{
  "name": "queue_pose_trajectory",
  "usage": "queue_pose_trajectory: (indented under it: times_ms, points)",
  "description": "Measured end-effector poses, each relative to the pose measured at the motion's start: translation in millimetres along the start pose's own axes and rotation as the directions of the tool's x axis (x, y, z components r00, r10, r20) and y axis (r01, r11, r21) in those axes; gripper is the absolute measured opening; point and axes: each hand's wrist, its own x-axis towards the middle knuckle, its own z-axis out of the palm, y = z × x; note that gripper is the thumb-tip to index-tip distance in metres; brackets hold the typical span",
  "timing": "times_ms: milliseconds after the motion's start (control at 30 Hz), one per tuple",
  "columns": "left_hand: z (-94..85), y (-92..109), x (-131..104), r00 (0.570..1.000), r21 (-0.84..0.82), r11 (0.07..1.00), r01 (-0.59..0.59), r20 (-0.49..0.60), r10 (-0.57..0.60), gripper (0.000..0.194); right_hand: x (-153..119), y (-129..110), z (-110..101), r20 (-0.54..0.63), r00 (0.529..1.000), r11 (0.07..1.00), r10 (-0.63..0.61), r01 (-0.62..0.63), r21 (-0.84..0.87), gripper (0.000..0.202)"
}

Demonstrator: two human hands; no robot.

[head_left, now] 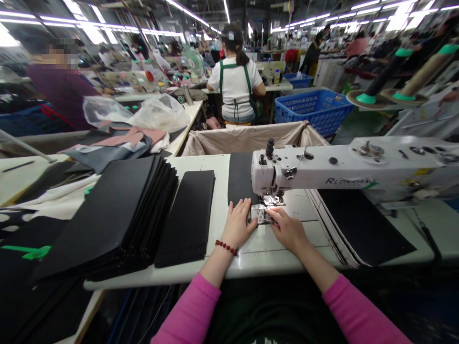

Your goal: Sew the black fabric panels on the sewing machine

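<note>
Quantities at the workstation: one desk (220,186); one sewing machine (315,165); two hands, left hand (237,223) and right hand (289,230); one bead bracelet (225,246); one dark panel (239,177) beside the needle area; three stacks of dark pieces: left stack (100,205), middle stack (188,210), right stack (362,224). Pieces per stack: not countable. Upper right: two thread spools (385,76). Behind: one fabric-lined bin (229,142).
</note>
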Motion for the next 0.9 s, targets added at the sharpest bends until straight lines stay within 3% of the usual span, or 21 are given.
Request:
queue_pose_trajectory:
  times_ms: [100, 167, 267, 433, 533, 600, 767, 900]
  points:
    - [-14.7, 13, -16, 1.000, 0.005, 1.000, 0.009, -0.007, -0.009, 0.044, -2, 1, -2, -0.023, 1.000, 1.000, -0.003, 0.004, 0.031, 0.040]
    - [-20.8, 26, -38, 0.999, 0.010, 0.999, -0.031, 0.034, 0.031, 0.058, -2, 2, -3, -0.034, 0.999, 0.999, -0.003, 0.005, 0.049, 0.038]
    - [-26.1, 47, -83, 0.974, 0.051, 0.988, -0.146, 0.179, 0.135, 0.092, -3, 5, -5, -0.049, 0.999, 0.997, -0.002, 0.005, 0.078, 0.034]
    - [-45.9, 66, -142, 0.911, 0.152, 0.961, -0.229, 0.383, 0.156, 0.088, -8, 1, -9, -0.025, 0.998, 0.992, -0.053, 0.055, 0.113, 0.039]
    - [-53.0, 66, -153, 0.886, 0.154, 0.959, -0.238, 0.439, 0.149, 0.107, -15, -9, -7, 0.039, 0.987, 0.978, -0.159, 0.152, 0.143, 0.049]
    - [-49.6, 64, -154, 0.891, 0.189, 0.955, -0.230, 0.435, 0.128, 0.119, -19, -18, -4, 0.105, 0.970, 0.968, -0.219, 0.202, 0.148, 0.052]
    - [-34.6, 66, -158, 0.904, 0.256, 0.934, -0.250, 0.408, 0.130, 0.112, -24, -31, 5, 0.141, 0.972, 0.976, -0.189, 0.171, 0.134, 0.051]
    - [-35.3, 73, -166, 0.905, 0.266, 0.935, -0.236, 0.411, 0.112, 0.103, -23, -33, 6, 0.131, 0.977, 0.979, -0.169, 0.151, 0.135, 0.049]
